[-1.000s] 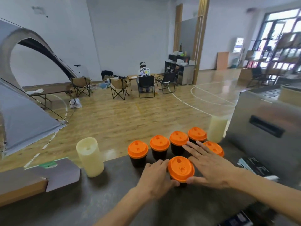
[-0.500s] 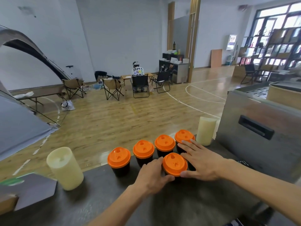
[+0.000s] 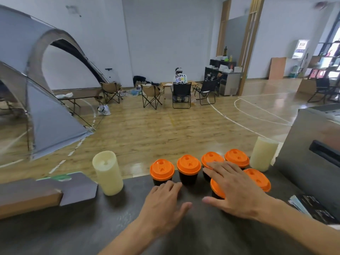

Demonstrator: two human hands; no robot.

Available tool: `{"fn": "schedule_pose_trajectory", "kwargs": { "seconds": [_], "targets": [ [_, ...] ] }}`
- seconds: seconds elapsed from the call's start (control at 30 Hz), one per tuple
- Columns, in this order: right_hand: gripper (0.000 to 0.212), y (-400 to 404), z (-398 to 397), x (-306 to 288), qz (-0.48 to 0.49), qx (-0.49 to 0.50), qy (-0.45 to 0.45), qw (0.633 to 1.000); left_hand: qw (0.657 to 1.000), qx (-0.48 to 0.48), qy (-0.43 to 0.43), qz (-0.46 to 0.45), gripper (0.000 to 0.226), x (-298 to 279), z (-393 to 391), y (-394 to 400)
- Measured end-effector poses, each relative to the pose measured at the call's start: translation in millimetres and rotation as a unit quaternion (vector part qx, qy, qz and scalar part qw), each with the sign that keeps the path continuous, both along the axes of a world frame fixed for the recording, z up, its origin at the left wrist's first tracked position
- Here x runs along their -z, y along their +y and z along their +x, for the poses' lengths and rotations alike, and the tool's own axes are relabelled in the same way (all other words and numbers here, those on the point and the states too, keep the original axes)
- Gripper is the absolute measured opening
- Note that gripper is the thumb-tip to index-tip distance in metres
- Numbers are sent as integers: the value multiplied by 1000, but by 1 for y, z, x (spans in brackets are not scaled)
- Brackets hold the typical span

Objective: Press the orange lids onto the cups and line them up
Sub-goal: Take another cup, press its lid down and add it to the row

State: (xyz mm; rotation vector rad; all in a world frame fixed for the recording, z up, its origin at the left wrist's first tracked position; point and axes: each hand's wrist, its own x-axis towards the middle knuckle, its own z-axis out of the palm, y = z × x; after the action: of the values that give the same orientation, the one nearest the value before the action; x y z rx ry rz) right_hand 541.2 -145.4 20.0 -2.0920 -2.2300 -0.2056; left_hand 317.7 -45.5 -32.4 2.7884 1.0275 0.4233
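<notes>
Several black cups with orange lids stand in a row along the far edge of the dark counter (image 3: 184,227); the leftmost cup (image 3: 161,171) is at the row's left end. Two more lidded cups stand in front: a near cup (image 3: 217,189) and a right cup (image 3: 259,179). My right hand (image 3: 237,190) lies flat, palm down, over the near cup's lid, fingers spread. My left hand (image 3: 163,205) rests open on the counter just in front of the leftmost cups, touching no cup.
Two cream cylinders stand at the row's ends, a left cylinder (image 3: 107,173) and a right cylinder (image 3: 263,156). A steel box (image 3: 312,162) stands on the right, leaflets (image 3: 312,205) before it. A cardboard box (image 3: 27,199) sits at the left. Beyond are a tent, chairs and a seated person.
My left hand has let go of the near cup and moved back left onto the counter. My right hand has slid over the top of that cup's lid.
</notes>
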Motion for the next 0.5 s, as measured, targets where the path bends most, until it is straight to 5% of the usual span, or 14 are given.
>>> {"fn": "schedule_pose_trajectory", "kwargs": {
  "seconds": [0.5],
  "targets": [
    [115, 138, -337, 38, -79, -268, 106, 954, 958, -281, 45, 23, 95, -17, -360, 8]
  ]
}}
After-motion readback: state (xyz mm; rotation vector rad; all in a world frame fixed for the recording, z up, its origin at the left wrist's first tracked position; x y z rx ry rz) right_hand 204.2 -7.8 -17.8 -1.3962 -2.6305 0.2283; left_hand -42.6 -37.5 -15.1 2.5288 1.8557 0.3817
